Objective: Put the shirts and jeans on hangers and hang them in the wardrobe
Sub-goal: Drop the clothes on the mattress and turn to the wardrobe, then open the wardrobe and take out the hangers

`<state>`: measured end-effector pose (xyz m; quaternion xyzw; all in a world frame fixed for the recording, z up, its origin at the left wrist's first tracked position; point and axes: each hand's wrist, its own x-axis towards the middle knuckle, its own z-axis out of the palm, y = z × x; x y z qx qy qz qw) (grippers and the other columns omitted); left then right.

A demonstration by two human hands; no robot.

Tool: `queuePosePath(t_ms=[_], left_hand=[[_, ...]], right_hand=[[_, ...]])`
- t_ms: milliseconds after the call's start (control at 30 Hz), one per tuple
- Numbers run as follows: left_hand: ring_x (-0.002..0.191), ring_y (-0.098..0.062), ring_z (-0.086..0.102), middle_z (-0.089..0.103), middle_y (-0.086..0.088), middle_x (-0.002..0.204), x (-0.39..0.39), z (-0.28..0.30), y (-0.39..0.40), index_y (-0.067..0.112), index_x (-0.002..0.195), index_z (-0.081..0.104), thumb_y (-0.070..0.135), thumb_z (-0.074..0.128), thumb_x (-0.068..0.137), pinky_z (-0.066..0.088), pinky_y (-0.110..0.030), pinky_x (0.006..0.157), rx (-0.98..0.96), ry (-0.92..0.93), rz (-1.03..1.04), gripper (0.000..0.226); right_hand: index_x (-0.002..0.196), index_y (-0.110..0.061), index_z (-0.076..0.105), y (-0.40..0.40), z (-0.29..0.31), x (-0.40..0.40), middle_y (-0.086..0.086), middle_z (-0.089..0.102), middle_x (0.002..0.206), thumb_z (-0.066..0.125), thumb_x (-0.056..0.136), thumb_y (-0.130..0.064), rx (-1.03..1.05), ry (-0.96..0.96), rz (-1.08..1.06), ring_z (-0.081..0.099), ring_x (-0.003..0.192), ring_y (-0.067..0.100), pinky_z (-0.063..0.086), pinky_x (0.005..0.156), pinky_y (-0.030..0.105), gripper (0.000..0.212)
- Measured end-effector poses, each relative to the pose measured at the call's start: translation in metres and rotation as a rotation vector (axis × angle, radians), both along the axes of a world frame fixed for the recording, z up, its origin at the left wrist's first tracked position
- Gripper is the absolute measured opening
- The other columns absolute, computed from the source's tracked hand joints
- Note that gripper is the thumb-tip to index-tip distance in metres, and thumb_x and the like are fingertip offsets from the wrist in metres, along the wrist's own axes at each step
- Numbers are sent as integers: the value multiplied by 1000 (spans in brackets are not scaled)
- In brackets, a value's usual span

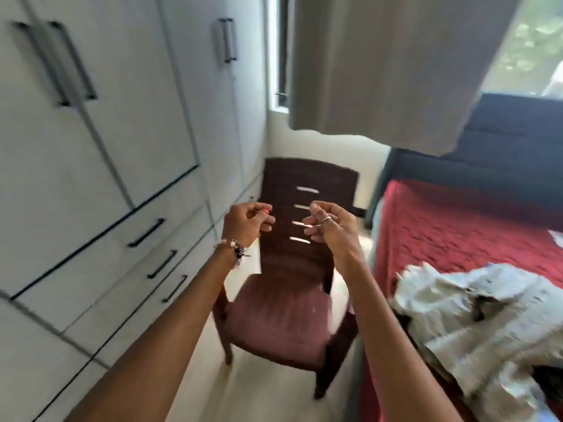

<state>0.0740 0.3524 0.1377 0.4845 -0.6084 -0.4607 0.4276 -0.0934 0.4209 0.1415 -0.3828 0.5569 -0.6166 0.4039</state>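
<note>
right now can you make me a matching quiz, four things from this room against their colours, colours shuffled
Things:
1. chair
2. bed cover
3. wardrobe doors
4. headboard

Colours:
A. red
B. dark blue-grey
C. dark brown
D. pale grey

Pairs: 1-C, 2-A, 3-D, 4-B

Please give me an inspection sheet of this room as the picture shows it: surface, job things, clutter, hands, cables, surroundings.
Surface: bed with red cover.
Job things: pale blurred clothes piled on the bed; wardrobe doors closed; no hangers seen.
Clutter: brown chair between wardrobe and bed, seat bare.
Hands: left hand and right hand raised over the chair, fingers loosely curled, holding nothing.
Cables: nothing seen.
Surroundings: grey curtain, window.
</note>
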Motion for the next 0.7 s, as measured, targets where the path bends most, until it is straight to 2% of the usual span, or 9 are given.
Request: queuePosePath(t_ms=[200, 467, 700], left_hand=[[65, -19, 70, 74, -6, 80, 204, 42, 25, 11, 96, 70, 13, 56, 93, 52, -24, 57, -91, 1, 330, 15], [60, -16, 69, 73, -7, 75, 468, 92, 123, 10, 92, 71, 7, 55, 91, 46, -13, 52, -272, -95, 691, 17], [51, -9, 63, 71, -12, 76, 635, 125, 195, 6, 95, 69, 4, 52, 93, 42, -11, 47, -350, -98, 927, 18]], right_hand=[[108, -8, 63, -23, 34, 174, 6, 69, 70, 65, 91, -22, -96, 17, 319, 58, 51, 13, 41, 50, 20, 23], [107, -10, 65, 7, 53, 430, 11, 72, 76, 64, 92, -25, -150, 27, 662, 62, 59, 17, 45, 53, 23, 20], [101, -11, 66, 37, 76, 612, 12, 70, 76, 64, 92, -23, -188, 14, 888, 60, 60, 19, 44, 56, 26, 16]])
